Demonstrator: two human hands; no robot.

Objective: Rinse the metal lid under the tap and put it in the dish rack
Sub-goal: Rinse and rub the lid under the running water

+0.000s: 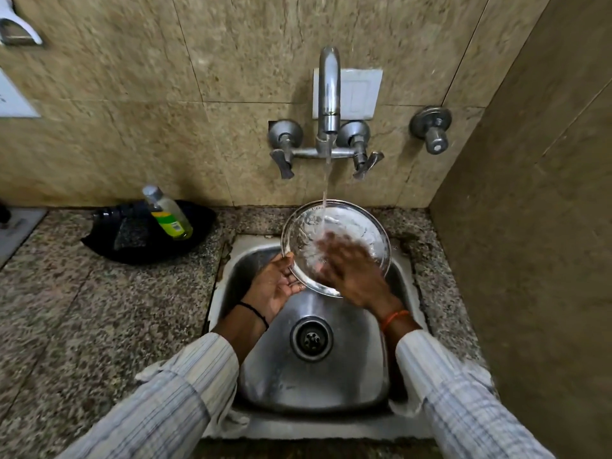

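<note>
The round metal lid (344, 226) is tilted over the back of the steel sink (331, 382), under a thin stream of water from the wall tap (329, 91). My left hand (276, 286) grips the lid's lower left rim. My right hand (351, 273), blurred by motion, lies flat with fingers spread on the lid's wet inner face. No dish rack is in view.
A black tray (109, 240) with a soap bottle (169, 213) and a dark scrubber sits on the granite counter, left of the sink. A second valve (432, 127) projects from the wall at the right. A tiled side wall (536, 226) closes the right side.
</note>
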